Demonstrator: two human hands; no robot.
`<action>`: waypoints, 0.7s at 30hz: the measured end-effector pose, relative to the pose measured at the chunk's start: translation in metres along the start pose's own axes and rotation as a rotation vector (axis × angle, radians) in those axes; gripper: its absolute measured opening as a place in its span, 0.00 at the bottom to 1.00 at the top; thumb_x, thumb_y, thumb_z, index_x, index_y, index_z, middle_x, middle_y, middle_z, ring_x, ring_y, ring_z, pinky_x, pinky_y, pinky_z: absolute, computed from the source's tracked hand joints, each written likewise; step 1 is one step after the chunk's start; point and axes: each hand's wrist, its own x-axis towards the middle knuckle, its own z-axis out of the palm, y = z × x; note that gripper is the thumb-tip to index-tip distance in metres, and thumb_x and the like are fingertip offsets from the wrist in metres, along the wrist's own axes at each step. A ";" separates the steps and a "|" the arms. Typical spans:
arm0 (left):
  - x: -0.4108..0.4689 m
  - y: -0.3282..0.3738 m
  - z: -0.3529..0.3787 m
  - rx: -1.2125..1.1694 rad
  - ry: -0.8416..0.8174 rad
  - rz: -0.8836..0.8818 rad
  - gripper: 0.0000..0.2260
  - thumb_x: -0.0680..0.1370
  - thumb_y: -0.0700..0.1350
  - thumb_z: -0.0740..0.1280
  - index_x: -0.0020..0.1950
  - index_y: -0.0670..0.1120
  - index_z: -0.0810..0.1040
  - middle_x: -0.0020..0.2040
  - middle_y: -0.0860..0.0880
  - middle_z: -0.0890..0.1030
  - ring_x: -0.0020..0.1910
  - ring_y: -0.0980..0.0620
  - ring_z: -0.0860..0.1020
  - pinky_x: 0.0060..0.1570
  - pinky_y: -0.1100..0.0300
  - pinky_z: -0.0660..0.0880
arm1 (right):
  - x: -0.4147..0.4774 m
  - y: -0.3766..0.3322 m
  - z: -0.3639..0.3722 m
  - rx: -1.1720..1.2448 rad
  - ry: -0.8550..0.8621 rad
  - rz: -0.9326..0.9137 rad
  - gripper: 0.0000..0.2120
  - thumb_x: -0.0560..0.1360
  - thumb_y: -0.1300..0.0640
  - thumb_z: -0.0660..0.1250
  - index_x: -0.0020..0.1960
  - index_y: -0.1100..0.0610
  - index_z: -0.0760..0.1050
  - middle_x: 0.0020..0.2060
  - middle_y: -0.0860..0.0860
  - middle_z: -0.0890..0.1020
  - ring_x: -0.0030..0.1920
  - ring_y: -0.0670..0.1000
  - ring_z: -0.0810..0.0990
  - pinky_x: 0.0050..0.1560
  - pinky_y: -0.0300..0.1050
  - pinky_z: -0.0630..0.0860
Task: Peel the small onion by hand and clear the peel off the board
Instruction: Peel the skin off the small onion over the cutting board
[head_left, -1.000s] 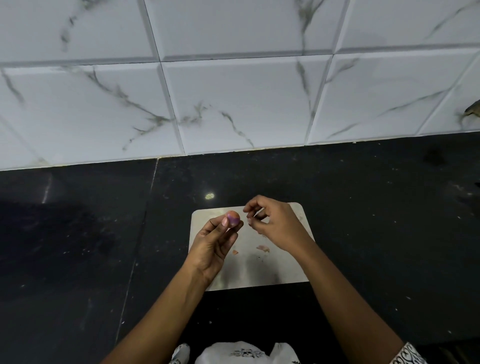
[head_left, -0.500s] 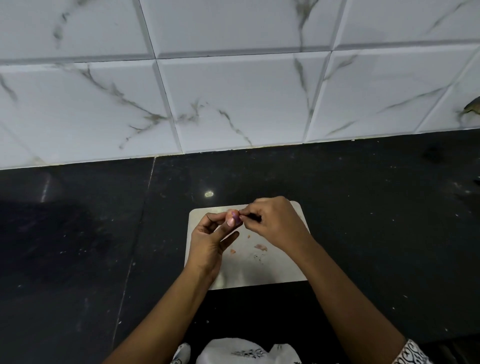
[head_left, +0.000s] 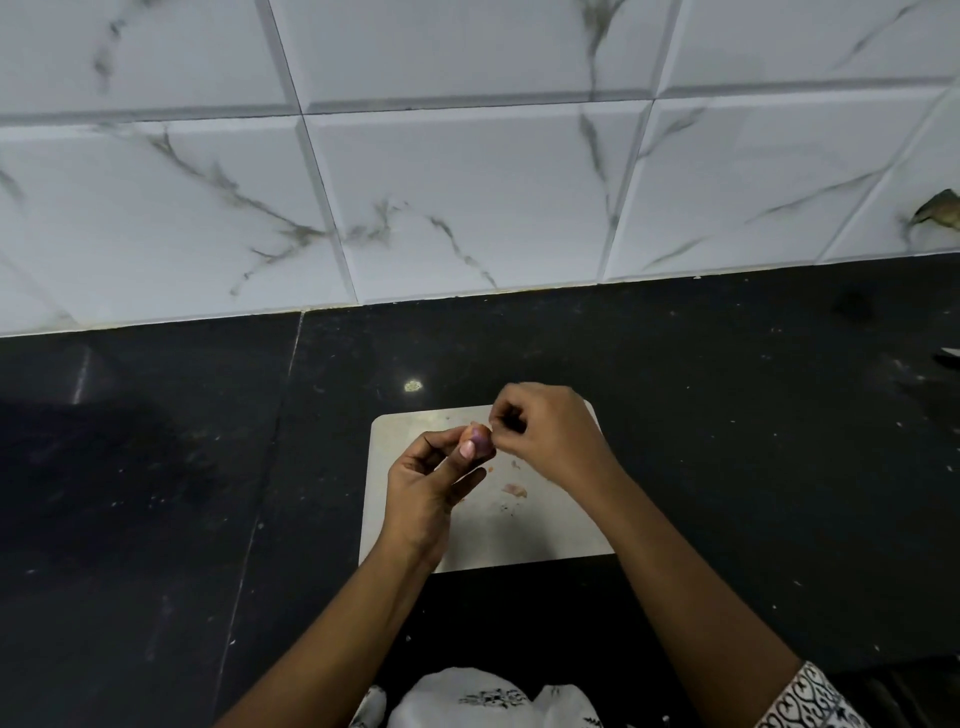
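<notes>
A small purple-pink onion (head_left: 481, 439) is held between the thumb and fingertips of my left hand (head_left: 428, 488), above the pale cutting board (head_left: 550, 535). My right hand (head_left: 550, 431) is curled, its fingertips pinching at the onion's right side, where a bit of skin seems to be gripped. Small scraps of pinkish peel (head_left: 514, 490) lie on the board just below my hands. Part of the onion is hidden by my thumb.
The board lies on a dark stone counter (head_left: 182, 493) that meets a white marbled tile wall (head_left: 467, 182) behind. A white patterned cloth or garment (head_left: 467, 699) shows at the bottom edge. A dark object (head_left: 948, 358) pokes in at the far right.
My right hand came in from a small gap to touch the onion and now pinches at its side. The left hand has kept the onion in about the same place.
</notes>
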 end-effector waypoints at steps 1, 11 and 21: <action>0.000 0.000 0.001 -0.006 0.001 -0.005 0.05 0.73 0.38 0.67 0.47 0.44 0.80 0.43 0.48 0.86 0.43 0.52 0.84 0.37 0.63 0.79 | 0.000 0.004 -0.002 0.099 0.015 0.066 0.02 0.72 0.58 0.69 0.44 0.55 0.78 0.38 0.46 0.80 0.39 0.45 0.78 0.41 0.35 0.75; 0.001 0.005 -0.001 0.023 0.016 0.012 0.04 0.74 0.37 0.67 0.45 0.45 0.79 0.43 0.48 0.85 0.45 0.51 0.84 0.39 0.62 0.79 | -0.013 -0.005 -0.005 0.155 0.018 -0.025 0.10 0.71 0.55 0.71 0.52 0.54 0.81 0.44 0.49 0.84 0.41 0.41 0.78 0.40 0.25 0.72; -0.004 0.010 -0.006 0.097 -0.002 0.083 0.10 0.65 0.43 0.71 0.46 0.44 0.81 0.48 0.45 0.84 0.47 0.49 0.83 0.43 0.58 0.79 | -0.010 -0.016 -0.006 -0.032 0.004 -0.120 0.10 0.73 0.54 0.68 0.49 0.60 0.80 0.42 0.55 0.83 0.41 0.51 0.80 0.46 0.47 0.79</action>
